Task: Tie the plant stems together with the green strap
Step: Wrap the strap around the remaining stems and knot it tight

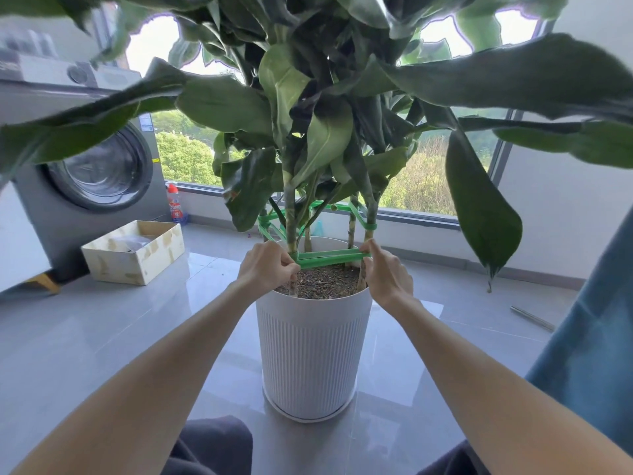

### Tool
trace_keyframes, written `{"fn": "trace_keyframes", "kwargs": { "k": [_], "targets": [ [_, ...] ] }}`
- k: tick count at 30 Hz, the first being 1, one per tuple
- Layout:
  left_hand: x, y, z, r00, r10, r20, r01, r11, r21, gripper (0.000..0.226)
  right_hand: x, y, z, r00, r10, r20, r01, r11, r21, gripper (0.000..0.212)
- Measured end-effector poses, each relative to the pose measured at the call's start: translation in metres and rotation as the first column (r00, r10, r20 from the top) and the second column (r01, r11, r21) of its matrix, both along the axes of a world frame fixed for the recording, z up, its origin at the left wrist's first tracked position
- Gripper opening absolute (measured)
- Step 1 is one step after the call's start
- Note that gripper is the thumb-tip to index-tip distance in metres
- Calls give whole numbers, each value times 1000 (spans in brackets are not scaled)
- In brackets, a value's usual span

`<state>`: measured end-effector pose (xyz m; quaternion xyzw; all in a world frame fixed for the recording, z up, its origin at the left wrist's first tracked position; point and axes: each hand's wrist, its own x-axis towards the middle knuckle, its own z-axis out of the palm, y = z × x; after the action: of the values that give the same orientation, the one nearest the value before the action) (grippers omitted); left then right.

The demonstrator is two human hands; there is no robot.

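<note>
- My left hand (pixel 267 267) pinches the green strap (pixel 329 260) just above the pot (pixel 313 354) rim.
- My right hand (pixel 385 270) pinches the other end, pulling it taut, likely to cinch the stems (pixel 290 217) above the pot.

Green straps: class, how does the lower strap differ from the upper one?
The lower strap runs level above the soil; the upper strap sits higher, angled between stems. The left hand and right hand pinch the lower strap; the upper strap is untouched. Both are green.
</note>
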<state>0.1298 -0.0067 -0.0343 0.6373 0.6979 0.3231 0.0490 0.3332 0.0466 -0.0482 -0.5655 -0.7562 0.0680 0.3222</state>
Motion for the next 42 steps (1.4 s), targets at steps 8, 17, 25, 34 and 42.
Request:
{"fn": "trace_keyframes", "kwargs": {
  "k": [8, 17, 25, 34, 42],
  "targets": [
    [-5, 4, 1, 1000, 1, -18, -1, 1000, -10, 18, 2, 19, 0, 985, -38, 169, 35, 999, 21, 25],
    [-12, 4, 4, 1000, -16, -9, 16, 999, -27, 19, 4, 31, 8, 984, -38, 174, 30, 998, 49, 18],
    [-14, 3, 5, 999, -37, -19, 37, 999, -28, 19, 0, 35, 10, 990, 138, -35, -141, 982, -125, 1],
    [-14, 1, 5, 1000, -19, -18, 19, 1000, -8, 20, -20, 32, 12, 917, 302, -261, -367, 894, -256, 13],
    [-16, 0, 5, 999, -6, -46, 6, 1000, 4, 19, -43, 23, 10, 913, 381, -147, -403, 899, -175, 20]
  ]
}}
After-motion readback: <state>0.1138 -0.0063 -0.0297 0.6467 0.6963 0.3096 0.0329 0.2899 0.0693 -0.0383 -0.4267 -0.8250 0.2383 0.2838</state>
